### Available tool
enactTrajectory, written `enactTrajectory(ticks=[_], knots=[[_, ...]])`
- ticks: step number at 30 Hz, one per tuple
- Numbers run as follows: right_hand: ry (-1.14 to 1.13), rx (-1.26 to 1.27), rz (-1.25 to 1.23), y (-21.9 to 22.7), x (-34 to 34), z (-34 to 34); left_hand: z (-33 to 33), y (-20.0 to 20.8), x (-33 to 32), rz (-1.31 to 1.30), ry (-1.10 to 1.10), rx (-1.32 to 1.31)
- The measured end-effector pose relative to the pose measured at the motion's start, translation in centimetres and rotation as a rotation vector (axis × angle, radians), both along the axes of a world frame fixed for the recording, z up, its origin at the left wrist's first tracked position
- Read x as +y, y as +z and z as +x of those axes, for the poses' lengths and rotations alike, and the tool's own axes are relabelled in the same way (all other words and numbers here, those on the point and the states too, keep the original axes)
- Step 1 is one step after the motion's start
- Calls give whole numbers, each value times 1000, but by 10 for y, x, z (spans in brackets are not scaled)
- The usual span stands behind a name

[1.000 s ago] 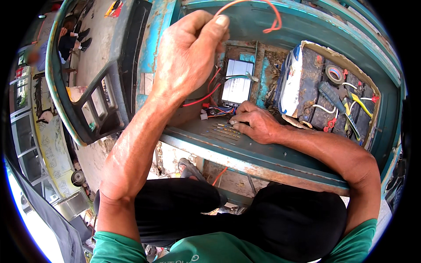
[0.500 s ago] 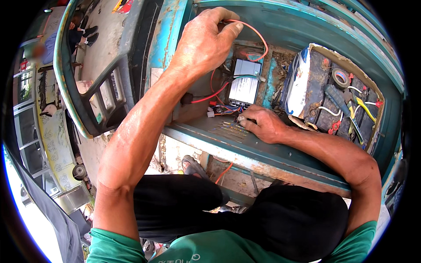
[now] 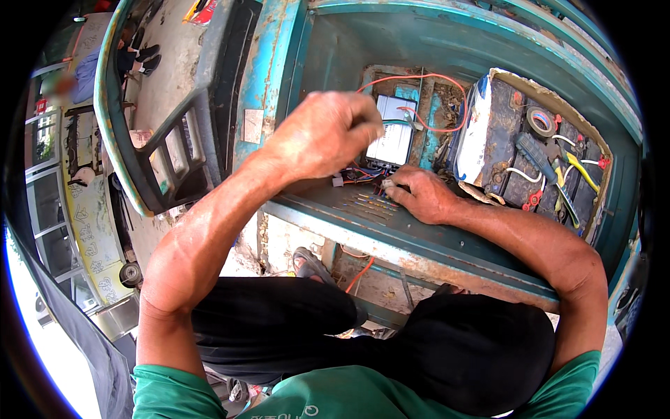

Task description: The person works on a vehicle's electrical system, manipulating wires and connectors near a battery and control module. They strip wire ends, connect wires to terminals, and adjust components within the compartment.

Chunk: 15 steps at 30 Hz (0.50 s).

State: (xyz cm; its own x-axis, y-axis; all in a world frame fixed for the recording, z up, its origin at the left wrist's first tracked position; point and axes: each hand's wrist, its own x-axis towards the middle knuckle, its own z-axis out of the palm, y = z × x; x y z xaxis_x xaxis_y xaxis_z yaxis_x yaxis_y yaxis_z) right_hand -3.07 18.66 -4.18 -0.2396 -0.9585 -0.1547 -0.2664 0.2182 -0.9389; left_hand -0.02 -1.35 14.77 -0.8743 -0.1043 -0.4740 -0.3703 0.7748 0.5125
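Note:
My left hand (image 3: 331, 133) hangs over the left part of a teal metal compartment. Its fingers are curled and smeared by motion, so whether they hold anything is unclear. A thin red wire (image 3: 465, 105) loops out from behind it, over a silver control box (image 3: 391, 133), and bends back toward that box. My right hand (image 3: 422, 197) rests at the compartment's front, thumb and fingers pinched on a small white connector (image 3: 387, 184). Beside it, several thin wire ends (image 3: 366, 204) lie in a row. Coloured wires (image 3: 370, 172) bunch at the box's lower end.
Dark batteries (image 3: 504, 133) in a torn white carton stand at the right. Upon them lie a tape roll (image 3: 541, 122), a blue-grey tool (image 3: 536, 157) and yellow-handled pliers (image 3: 583, 171). The compartment's rusty front rim (image 3: 405, 260) crosses before my knees. Another person (image 3: 87, 77) is far left.
My left hand has come down and nearer to me. The red wire, pinched in it before, now arcs farther right over the box. My right hand has hardly moved.

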Motion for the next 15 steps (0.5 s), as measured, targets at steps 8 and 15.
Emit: enactTrajectory(ticks=[8, 15], knots=[[5, -6, -6, 0, 0, -1, 7, -48, 12, -471, -152, -397], [2, 11, -9, -4, -1, 0, 7, -36, 2, -266, 12, -220]])
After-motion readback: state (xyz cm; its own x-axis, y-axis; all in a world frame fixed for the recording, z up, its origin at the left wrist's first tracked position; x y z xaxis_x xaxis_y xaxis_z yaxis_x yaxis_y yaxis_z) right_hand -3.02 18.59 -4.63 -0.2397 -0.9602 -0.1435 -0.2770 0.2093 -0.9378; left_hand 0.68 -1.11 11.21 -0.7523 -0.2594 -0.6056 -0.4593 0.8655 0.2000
